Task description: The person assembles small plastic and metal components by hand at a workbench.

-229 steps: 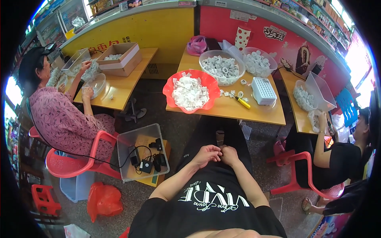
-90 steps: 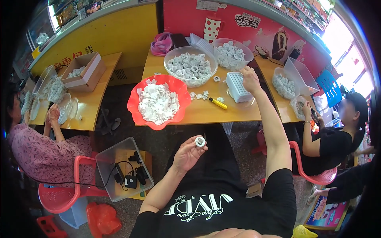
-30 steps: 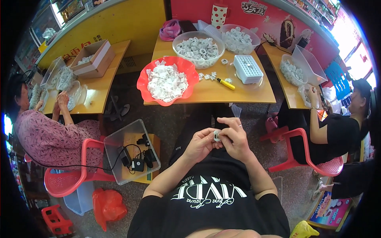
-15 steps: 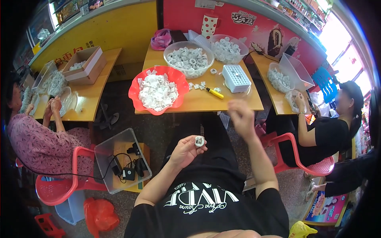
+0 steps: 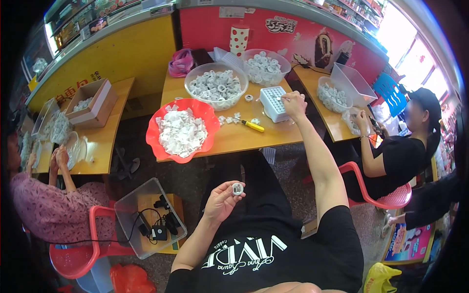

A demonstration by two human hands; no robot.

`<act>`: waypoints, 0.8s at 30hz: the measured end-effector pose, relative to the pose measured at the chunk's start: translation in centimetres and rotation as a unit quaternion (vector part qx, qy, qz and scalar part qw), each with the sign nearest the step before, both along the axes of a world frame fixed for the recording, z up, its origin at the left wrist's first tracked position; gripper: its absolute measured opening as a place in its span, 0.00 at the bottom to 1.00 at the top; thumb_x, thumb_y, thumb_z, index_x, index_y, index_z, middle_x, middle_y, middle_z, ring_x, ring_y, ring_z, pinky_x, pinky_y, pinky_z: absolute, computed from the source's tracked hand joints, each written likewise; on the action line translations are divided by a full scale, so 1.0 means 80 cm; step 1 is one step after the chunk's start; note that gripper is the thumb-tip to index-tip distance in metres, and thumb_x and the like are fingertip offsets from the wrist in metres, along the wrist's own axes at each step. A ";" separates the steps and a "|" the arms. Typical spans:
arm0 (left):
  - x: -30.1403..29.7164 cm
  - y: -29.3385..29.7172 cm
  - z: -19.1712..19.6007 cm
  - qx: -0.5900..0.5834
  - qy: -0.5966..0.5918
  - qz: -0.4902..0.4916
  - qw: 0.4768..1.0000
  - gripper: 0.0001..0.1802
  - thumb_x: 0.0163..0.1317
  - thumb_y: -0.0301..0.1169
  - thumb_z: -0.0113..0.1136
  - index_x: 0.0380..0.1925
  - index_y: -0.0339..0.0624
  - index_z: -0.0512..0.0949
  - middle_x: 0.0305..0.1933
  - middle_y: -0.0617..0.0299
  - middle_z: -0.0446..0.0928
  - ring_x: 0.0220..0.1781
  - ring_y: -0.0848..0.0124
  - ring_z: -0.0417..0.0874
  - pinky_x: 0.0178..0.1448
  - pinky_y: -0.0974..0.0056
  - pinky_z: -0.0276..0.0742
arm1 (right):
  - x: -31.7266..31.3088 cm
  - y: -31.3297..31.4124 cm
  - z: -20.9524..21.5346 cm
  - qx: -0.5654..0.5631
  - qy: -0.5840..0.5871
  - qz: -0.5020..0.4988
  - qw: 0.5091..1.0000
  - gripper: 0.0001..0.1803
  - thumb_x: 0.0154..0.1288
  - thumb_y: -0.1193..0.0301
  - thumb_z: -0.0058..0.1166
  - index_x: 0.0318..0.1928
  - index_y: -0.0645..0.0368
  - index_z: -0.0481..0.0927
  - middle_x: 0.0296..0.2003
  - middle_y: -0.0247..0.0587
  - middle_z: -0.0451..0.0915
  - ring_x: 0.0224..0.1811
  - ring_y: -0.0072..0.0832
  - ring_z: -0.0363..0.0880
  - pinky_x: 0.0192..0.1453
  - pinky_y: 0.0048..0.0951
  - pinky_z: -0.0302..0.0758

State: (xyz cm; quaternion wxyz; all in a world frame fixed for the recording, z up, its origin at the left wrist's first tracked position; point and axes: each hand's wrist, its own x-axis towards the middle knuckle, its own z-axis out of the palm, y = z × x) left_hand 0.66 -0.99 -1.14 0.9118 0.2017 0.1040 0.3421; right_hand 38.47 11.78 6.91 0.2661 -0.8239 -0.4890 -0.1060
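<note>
Over my lap, my left hand grips a small round white plastic part between thumb and fingers, its darker middle facing up. My right hand is stretched forward to a white tray with rows of small cells. Its fingertips are pinched together over the tray's right side; whatever they hold is too small to make out. Left of the tray lie a yellow-handled screwdriver and several small white pieces. A red scalloped bowl heaped with white plastic pieces stands at the table's near left.
Behind it, two clear bowls hold white ring-shaped parts. A polka-dot cup stands at the back. People work at side tables left and right. A clear bin with black adapters sits by my left arm.
My right hand has moved forward from the table's near edge to the tray, and its fingers have come together. My left hand keeps hold of the round part. The view has shifted somewhat.
</note>
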 end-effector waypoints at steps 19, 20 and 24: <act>0.030 -0.017 0.014 -0.010 -0.007 -0.046 0.999 0.14 0.69 0.33 0.51 0.46 0.33 0.74 0.42 0.56 0.78 0.43 0.68 0.80 0.47 0.65 0.78 | -0.243 -0.246 -0.018 0.166 0.392 0.334 0.841 0.09 0.45 0.86 0.63 0.29 0.63 0.80 0.40 0.41 0.80 0.44 0.31 0.77 0.46 0.27 0.73; 0.030 -0.019 0.013 -0.010 -0.005 -0.045 0.999 0.14 0.69 0.33 0.51 0.46 0.33 0.74 0.42 0.56 0.78 0.43 0.68 0.80 0.47 0.65 0.78 | -0.246 -0.249 -0.020 0.170 0.367 0.344 0.848 0.09 0.45 0.86 0.63 0.28 0.62 0.80 0.40 0.41 0.80 0.43 0.32 0.76 0.45 0.28 0.73; 0.030 -0.022 0.014 -0.007 0.001 -0.025 1.000 0.13 0.68 0.32 0.52 0.45 0.34 0.74 0.41 0.58 0.78 0.43 0.70 0.80 0.48 0.65 0.77 | -0.254 -0.255 -0.029 0.175 0.318 0.359 0.860 0.09 0.43 0.85 0.63 0.27 0.61 0.80 0.41 0.40 0.79 0.43 0.33 0.75 0.44 0.29 0.72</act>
